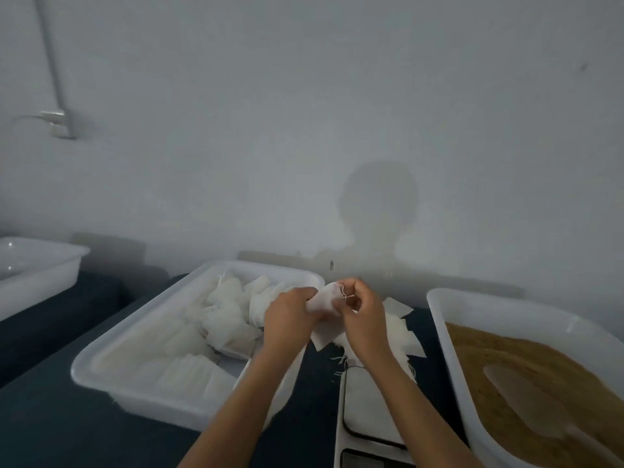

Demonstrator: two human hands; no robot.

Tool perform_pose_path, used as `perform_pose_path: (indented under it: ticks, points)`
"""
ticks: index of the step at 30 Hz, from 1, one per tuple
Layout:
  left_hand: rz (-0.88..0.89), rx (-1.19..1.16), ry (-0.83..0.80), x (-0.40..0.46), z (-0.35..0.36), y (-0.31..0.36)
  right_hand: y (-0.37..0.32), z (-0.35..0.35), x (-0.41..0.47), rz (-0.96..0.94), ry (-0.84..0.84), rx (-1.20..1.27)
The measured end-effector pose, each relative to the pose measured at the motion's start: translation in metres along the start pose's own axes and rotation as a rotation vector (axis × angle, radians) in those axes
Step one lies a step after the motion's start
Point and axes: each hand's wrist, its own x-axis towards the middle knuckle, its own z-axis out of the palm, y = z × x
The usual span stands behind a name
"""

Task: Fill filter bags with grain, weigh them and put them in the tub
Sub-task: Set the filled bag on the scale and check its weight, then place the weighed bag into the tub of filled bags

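Above a dark blue table (50, 427), a person's two hands meet over a small white filter bag (325, 301), held in the air between two white tubs. Left hand (290, 319) grips the bag's left side, fingers curled round the cloth; right hand (363, 314) pinches the bag's mouth where the thin drawstring (343, 293) loops out. Whether the bag holds grain cannot be told.

Just left of the hands stands the tub (111, 352) piled with filled white bags (229, 319). At the right edge, a second tub (452, 319) holds brown grain (479, 349), with a pale scoop (526, 403) lying on it. Between the tubs, loose empty bags (401, 336) lie scattered on the table on the far side of a white scale (368, 410), which sits at the near edge under the right forearm. A third white tub (40, 271) stands at the far left, well apart. On the pale wall (304, 113) behind falls the person's shadow (380, 201).
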Motion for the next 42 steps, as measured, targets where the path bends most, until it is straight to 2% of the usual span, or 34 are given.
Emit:
perform_pose_path:
  ticks: [4,7,11,14,18,21,25,29,34,38,42]
  points:
    - [-0.103,0.051,-0.021,0.006,-0.033,-0.054,-0.003,0.058,-0.002,0.006,-0.109,-0.019]
    - [-0.227,0.002,-0.037,0.01,-0.05,-0.1,0.001,0.098,-0.009,0.089,-0.249,-0.024]
    - [-0.328,0.005,-0.112,0.017,-0.061,-0.149,0.006,0.135,-0.004,0.24,-0.355,-0.122]
    - [-0.381,0.025,-0.192,0.02,-0.064,-0.17,0.004,0.156,0.0,0.412,-0.513,-0.156]
    - [-0.538,-0.009,-0.278,0.017,-0.063,-0.183,-0.004,0.173,-0.001,0.549,-0.738,-0.256]
    - [-0.56,0.106,-0.355,0.015,-0.059,-0.189,-0.002,0.176,-0.004,0.567,-0.855,-0.272]
    - [-0.569,0.204,-0.411,0.019,-0.054,-0.19,-0.002,0.176,-0.009,0.509,-0.888,-0.321]
    - [-0.545,0.315,-0.383,0.018,-0.051,-0.189,-0.002,0.173,-0.01,0.438,-0.955,-0.307]
    - [-0.452,0.39,-0.297,0.017,-0.054,-0.182,-0.008,0.159,-0.011,0.45,-0.969,-0.231]
    - [-0.327,0.53,-0.112,0.017,-0.055,-0.16,-0.01,0.141,0.0,0.33,-0.855,-0.168]
    - [-0.267,0.485,-0.046,0.026,-0.048,-0.13,-0.005,0.109,0.023,0.262,-0.677,-0.047]
